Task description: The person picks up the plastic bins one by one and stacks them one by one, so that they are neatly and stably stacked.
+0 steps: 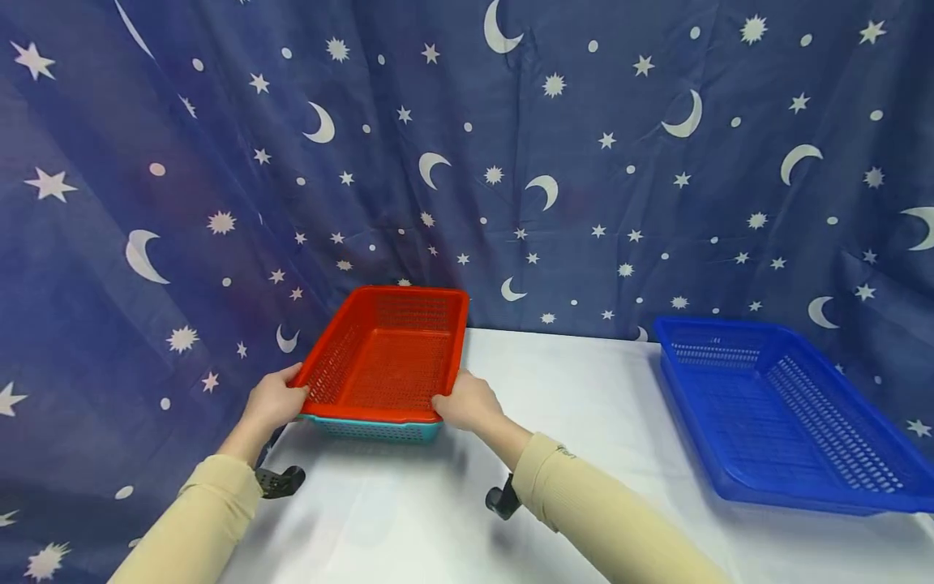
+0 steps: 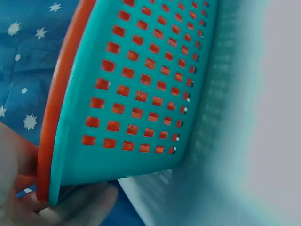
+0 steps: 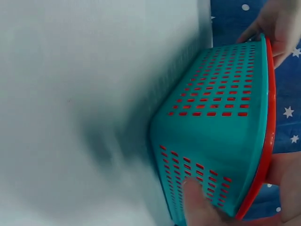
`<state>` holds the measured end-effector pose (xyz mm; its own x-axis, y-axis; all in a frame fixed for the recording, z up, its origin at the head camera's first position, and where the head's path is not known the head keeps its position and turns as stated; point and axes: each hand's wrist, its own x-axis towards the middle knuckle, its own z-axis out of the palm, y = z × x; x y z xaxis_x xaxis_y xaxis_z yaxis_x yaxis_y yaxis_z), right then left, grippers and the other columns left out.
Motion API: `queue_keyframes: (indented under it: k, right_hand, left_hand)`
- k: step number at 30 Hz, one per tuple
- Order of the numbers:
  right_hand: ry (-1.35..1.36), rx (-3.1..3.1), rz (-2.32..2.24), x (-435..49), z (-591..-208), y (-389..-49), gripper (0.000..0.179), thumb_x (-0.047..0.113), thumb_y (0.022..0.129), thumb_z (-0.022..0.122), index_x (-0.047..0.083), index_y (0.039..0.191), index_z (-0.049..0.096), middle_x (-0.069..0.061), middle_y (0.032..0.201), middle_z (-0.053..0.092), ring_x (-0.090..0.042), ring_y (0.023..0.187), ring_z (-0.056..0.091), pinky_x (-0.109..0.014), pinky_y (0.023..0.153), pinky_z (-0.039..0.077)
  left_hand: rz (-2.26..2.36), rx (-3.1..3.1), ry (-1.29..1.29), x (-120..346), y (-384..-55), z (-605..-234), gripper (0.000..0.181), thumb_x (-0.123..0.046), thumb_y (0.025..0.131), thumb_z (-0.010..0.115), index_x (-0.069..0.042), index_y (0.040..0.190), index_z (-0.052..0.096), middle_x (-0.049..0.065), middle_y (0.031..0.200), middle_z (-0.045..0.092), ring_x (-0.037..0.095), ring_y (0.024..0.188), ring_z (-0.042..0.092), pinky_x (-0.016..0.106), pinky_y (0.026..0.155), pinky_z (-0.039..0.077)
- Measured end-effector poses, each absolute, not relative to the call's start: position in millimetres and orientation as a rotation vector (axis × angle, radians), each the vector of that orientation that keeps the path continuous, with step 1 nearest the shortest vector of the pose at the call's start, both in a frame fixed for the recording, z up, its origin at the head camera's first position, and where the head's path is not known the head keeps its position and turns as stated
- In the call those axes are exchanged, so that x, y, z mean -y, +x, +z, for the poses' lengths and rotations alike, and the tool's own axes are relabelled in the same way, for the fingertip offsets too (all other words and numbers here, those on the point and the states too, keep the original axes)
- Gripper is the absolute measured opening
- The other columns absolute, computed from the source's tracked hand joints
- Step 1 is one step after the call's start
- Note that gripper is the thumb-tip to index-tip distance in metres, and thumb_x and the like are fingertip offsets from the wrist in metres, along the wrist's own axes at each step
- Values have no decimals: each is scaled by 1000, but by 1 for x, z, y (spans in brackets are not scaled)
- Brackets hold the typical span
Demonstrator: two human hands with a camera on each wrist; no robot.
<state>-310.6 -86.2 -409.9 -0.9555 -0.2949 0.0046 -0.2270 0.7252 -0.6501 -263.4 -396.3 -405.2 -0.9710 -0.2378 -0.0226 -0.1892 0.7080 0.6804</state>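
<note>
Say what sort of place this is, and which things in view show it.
Probably a staged indoor work area: a navy star-and-moon curtain hangs behind a white table, where a blue plastic basket sits.

A bright red, rectangular plastic basket (image 1: 397, 361) with a smooth rolled rim and finely perforated walls and floor sits nested inside a teal, rectangular plastic basket (image 1: 375, 431) of much the same outline. Both open upward, their long sides running away from the viewer. The rims meet, red directly over teal, and red shows through the teal walls' rows of small rectangular holes. The stack is at the far left of a flat white tabletop (image 1: 562, 397); whether its base touches that surface is unclear.
</note>
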Motion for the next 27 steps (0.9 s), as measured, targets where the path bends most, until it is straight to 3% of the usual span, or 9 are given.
queue_keyframes:
  k: [3, 9, 16, 27]
  right_hand:
    - [-448, -2753, -1194, 76, -412, -311, 42, 18, 93, 65, -7, 125, 58, -10, 93, 67, -20, 67, 63, -32, 59, 53]
    - [-365, -2677, -1256, 38, -408, -315, 39, 9, 93, 62, -10, 127, 55, -13, 96, 66, -19, 66, 66, -32, 57, 59]
    - [-269, -2703, -1215, -19, -409, -316, 52, 10, 92, 63, -11, 138, 51, -15, 99, 67, -20, 66, 68, -35, 61, 60]
    - [-269, -2777, -1106, -94, -410, -299, 47, 10, 88, 64, -12, 129, 56, -9, 83, 68, -19, 58, 65, -34, 59, 57]
  left_hand:
    - [-1326, 2759, 339, 391, -264, -407, 61, -10, 102, 54, 8, 156, 30, 36, 133, 52, 24, 84, 65, 39, 72, 61]
    - [-1576, 2683, 294, 361, -264, -405, 63, -12, 102, 60, 7, 156, 33, 31, 128, 59, 13, 75, 68, 39, 72, 62]
    - [-1647, 2609, 214, 311, -268, -413, 59, -8, 98, 64, 5, 152, 43, 31, 121, 66, 20, 80, 71, 41, 70, 62]
    - [-1752, 2553, 167, 241, -270, -426, 59, -9, 98, 65, 4, 152, 44, 29, 129, 64, 39, 105, 70, 35, 70, 61]
